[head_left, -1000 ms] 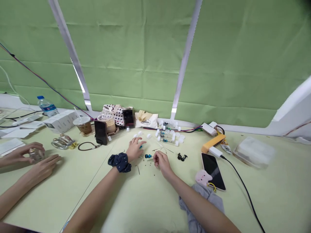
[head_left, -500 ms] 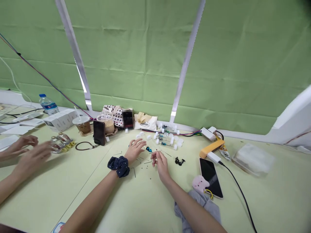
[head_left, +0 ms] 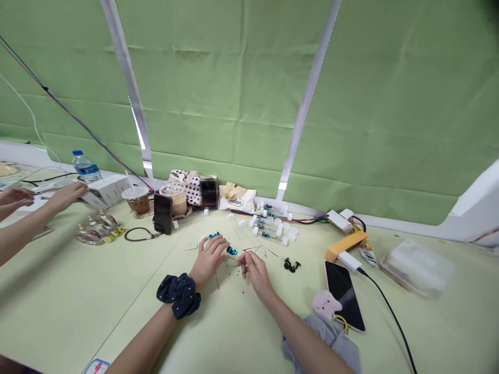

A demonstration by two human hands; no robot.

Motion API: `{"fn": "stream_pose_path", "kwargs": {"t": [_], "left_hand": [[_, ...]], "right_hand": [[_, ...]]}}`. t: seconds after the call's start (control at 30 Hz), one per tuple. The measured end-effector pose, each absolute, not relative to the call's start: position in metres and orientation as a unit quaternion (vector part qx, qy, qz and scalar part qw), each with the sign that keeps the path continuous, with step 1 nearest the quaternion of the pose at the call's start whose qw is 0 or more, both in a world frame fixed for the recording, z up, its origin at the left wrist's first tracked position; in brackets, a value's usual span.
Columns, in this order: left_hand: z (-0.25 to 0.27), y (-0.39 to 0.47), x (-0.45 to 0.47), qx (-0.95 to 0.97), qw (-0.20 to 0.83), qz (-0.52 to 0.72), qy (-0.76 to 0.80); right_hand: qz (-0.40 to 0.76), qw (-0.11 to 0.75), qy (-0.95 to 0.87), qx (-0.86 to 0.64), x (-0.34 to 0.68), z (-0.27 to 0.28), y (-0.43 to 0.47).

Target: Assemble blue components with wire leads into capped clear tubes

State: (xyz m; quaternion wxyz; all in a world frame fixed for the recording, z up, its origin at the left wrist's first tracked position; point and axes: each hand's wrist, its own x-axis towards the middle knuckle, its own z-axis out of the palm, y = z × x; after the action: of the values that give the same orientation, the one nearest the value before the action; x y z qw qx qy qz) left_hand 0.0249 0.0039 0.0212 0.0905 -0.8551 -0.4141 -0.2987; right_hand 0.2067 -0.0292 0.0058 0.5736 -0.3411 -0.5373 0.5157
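Note:
My left hand [head_left: 210, 257], with a dark blue scrunchie [head_left: 180, 296] at its wrist, closes its fingers over a thin part with blue fittings [head_left: 232, 251]. Blue shows on both sides of the fingertips. Right beside the fitting, my right hand [head_left: 255, 270] pinches thumb and fingers together; what lies in the pinch is too small to make out. Thin L-shaped hex keys [head_left: 217, 280] and tiny dark screws [head_left: 243, 292] lie around both hands. Black knob-like pieces [head_left: 291, 265] sit to the right.
Clear tubes with white caps [head_left: 268, 228] lie behind my hands. A phone [head_left: 346, 298], a grey cloth [head_left: 325, 340] and an orange block with a cable [head_left: 346, 245] are right. Leftward stand another phone [head_left: 162, 214] and a drink cup [head_left: 136, 201]. A co-worker's hand [head_left: 68, 197] touches a white box [head_left: 111, 190].
My left hand has come down over the blue-fitted part, and my right hand has closed in beside it. The co-worker's hands have moved from the clear round items toward the white box.

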Motion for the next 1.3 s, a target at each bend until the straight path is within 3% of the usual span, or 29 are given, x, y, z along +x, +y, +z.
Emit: {"fn": "stream_pose_path", "kwargs": {"t": [0.27,0.93,1.3], "left_hand": [[0.020,-0.015,0.034,-0.861,0.061,-0.303,-0.404],[0.009,-0.025,0.036,-0.862,-0.004,-0.337,-0.378],[0.010,-0.016,0.025,-0.859,0.010,-0.356,-0.367]], "right_hand": [[0.647,0.533,-0.435,-0.329,0.205,0.004,-0.027],[0.595,0.563,-0.453,-0.351,0.205,0.003,-0.030],[0.578,0.568,-0.447,-0.380,0.207,0.004,-0.029]]}}
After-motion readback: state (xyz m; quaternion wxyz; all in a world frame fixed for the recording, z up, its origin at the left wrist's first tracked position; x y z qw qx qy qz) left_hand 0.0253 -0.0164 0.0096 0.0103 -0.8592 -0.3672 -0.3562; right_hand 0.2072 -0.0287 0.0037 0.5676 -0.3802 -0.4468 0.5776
